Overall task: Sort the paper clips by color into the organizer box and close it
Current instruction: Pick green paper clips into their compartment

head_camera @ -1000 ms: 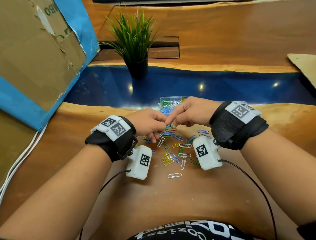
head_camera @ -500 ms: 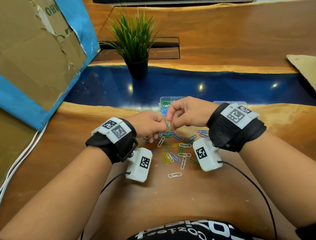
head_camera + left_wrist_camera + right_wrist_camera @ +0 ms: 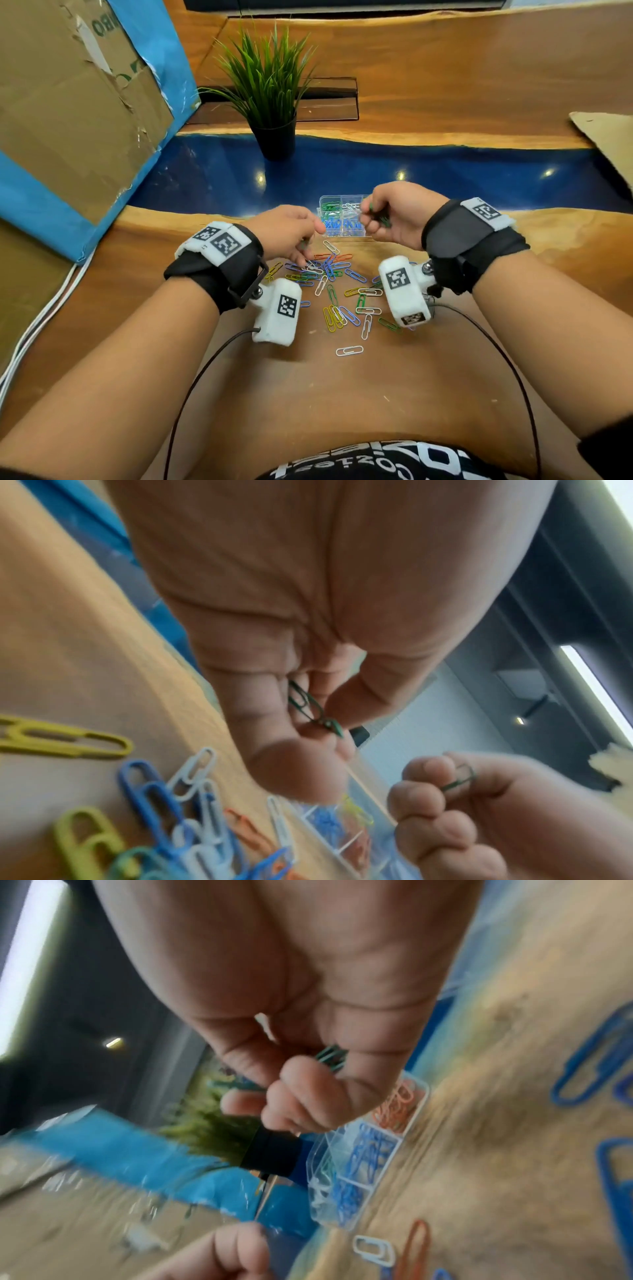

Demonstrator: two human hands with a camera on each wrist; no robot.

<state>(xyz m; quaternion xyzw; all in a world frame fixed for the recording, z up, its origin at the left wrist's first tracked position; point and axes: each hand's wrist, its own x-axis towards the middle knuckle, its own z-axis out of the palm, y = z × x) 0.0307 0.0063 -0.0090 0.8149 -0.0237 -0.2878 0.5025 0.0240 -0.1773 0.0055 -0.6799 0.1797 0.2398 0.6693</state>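
Observation:
A loose pile of coloured paper clips lies on the wooden table between my wrists. Behind it sits the clear organizer box, lid off, with green, white, blue and orange clips in separate compartments. My left hand hovers over the pile's far edge, its fingers curled round a few green clips. My right hand is raised over the box's right part and pinches green clips; its palm hides that side of the box in the head view.
A potted plant stands behind the box on the blue resin strip. A cardboard box with blue tape leans at the left, with white cables below it. Cardboard lies far right. Camera cables trail from both wrists.
The hands met over the pile, then parted. My right hand rose and moved right and back, over the box, with green clips; my left hand drew slightly left.

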